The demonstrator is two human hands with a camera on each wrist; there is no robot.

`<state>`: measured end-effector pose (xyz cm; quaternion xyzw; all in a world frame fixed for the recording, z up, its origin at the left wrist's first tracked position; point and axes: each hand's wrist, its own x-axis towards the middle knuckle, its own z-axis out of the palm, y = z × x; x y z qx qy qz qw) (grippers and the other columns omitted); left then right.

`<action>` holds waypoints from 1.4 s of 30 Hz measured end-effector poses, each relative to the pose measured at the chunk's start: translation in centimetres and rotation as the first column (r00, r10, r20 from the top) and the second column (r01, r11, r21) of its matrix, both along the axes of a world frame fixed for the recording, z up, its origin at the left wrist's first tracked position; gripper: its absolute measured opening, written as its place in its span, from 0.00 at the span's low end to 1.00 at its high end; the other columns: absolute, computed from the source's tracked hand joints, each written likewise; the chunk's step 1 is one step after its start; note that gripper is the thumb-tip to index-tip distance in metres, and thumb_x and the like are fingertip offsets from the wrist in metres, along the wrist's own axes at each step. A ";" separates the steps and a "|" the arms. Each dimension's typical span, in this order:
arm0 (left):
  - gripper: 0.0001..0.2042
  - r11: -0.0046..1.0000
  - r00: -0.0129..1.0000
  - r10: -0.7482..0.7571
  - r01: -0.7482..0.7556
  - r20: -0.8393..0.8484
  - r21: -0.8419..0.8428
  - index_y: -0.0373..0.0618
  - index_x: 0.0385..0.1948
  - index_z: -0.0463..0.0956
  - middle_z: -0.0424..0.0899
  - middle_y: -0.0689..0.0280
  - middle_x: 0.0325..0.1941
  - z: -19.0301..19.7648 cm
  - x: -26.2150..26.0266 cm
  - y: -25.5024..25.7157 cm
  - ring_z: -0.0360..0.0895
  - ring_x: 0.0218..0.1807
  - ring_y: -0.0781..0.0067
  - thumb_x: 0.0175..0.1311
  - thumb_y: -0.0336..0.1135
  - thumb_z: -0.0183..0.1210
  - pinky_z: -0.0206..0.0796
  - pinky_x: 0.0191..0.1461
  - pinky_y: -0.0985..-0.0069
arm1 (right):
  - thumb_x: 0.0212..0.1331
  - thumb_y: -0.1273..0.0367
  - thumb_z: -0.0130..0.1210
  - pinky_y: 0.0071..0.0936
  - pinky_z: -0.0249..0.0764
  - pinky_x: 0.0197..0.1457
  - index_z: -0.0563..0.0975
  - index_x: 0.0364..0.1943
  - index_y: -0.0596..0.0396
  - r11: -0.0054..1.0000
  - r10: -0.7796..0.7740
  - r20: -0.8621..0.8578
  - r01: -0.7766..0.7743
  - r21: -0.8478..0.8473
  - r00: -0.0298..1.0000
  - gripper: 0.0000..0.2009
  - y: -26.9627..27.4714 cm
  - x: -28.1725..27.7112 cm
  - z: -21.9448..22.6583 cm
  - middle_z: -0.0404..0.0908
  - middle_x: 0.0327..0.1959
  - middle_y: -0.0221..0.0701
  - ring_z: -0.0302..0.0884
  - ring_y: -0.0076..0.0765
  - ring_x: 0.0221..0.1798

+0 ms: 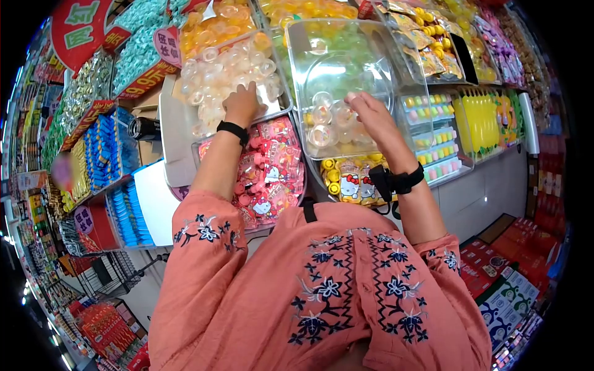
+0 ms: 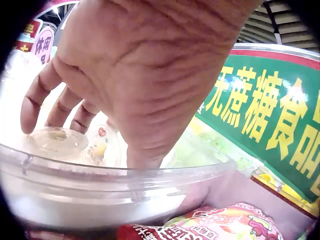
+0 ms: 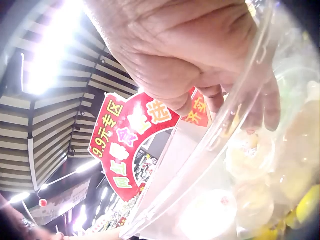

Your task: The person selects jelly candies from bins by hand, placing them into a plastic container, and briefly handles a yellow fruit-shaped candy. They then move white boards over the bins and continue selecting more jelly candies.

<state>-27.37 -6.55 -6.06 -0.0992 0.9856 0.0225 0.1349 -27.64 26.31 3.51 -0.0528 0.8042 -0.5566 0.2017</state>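
Note:
In the head view, my left hand (image 1: 243,106) reaches down into a clear tub (image 1: 288,99) of pale jelly cups (image 1: 216,80). The left wrist view shows its fingers bent down at a round jelly cup (image 2: 57,142), with the thumb spread apart behind the tub wall (image 2: 115,180). My right hand (image 1: 373,117) is over a second clear plastic tub (image 1: 303,43) holding several pale jelly cups (image 1: 325,120). In the right wrist view, some of its fingers (image 3: 271,102) show through the clear wall, loosely extended above cups.
Pink candy packets (image 1: 272,167) lie just in front of the left tub. Green jelly cups (image 1: 346,68) show beneath the right tub. Orange jelly cups (image 1: 216,21) are behind. Pastel candies (image 1: 436,136) and yellow packs (image 1: 479,123) stand at right; a shopping basket (image 1: 108,272) is lower left.

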 end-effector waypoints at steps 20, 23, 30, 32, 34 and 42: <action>0.34 0.862 0.990 0.141 -0.116 -0.014 0.493 0.47 0.64 0.72 0.81 0.44 0.57 -2.7 -0.9 -2.6 0.78 0.60 0.47 0.53 0.50 0.65 0.69 0.62 0.63 | 0.71 0.51 0.49 0.26 0.66 0.56 0.80 0.48 0.59 1.000 0.026 -0.016 -0.026 0.017 1.000 0.23 0.4 -0.4 -0.2 0.81 0.43 0.29 0.72 0.26 0.49; 0.33 0.663 0.958 0.277 -0.136 -0.073 0.736 0.43 0.62 0.73 0.85 0.50 0.49 -3.2 0.0 -2.9 0.81 0.54 0.56 0.53 0.48 0.64 0.72 0.55 0.64 | 0.71 0.52 0.48 0.26 0.66 0.57 0.80 0.49 0.59 1.000 0.013 0.004 -0.013 0.025 1.000 0.22 1.1 -0.7 -0.8 0.81 0.43 0.28 0.73 0.27 0.49; 0.19 0.040 0.888 0.353 -0.330 0.295 0.943 0.41 0.43 0.78 0.81 0.65 0.31 0.8 1.5 -3.0 0.76 0.29 0.76 0.60 0.47 0.62 0.63 0.27 0.77 | 0.72 0.54 0.48 0.24 0.66 0.59 0.79 0.50 0.59 0.998 0.002 -0.061 -0.006 -0.065 0.998 0.21 0.0 -0.3 0.4 0.81 0.46 0.28 0.73 0.24 0.53; 0.16 0.036 0.862 0.437 -0.303 0.257 0.952 0.42 0.39 0.77 0.80 0.68 0.28 1.6 2.0 -2.3 0.74 0.26 0.80 0.62 0.47 0.62 0.59 0.24 0.79 | 0.72 0.54 0.48 0.26 0.68 0.59 0.79 0.49 0.59 0.997 0.006 -0.061 -0.011 -0.083 0.998 0.21 -0.6 -0.1 1.0 0.81 0.48 0.29 0.74 0.25 0.54; 0.17 0.015 0.834 0.507 -0.260 0.216 0.966 0.45 0.45 0.78 0.80 0.68 0.34 3.6 2.0 -1.8 0.76 0.30 0.79 0.62 0.47 0.63 0.62 0.28 0.81 | 0.73 0.53 0.47 0.28 0.70 0.58 0.78 0.50 0.59 0.994 -0.001 -0.076 -0.007 -0.110 0.997 0.22 -1.3 -0.5 1.3 0.81 0.49 0.31 0.76 0.26 0.54; 0.23 0.557 0.808 0.198 0.374 -0.555 0.742 0.42 0.56 0.76 0.79 0.61 0.46 11.5 3.2 10.0 0.78 0.48 0.67 0.62 0.42 0.66 0.73 0.46 0.73 | 0.75 0.45 0.39 0.39 0.81 0.50 0.73 0.55 0.60 0.782 0.047 0.367 0.195 -0.592 0.929 0.29 -3.6 -0.1 2.2 0.78 0.49 0.37 0.81 0.38 0.49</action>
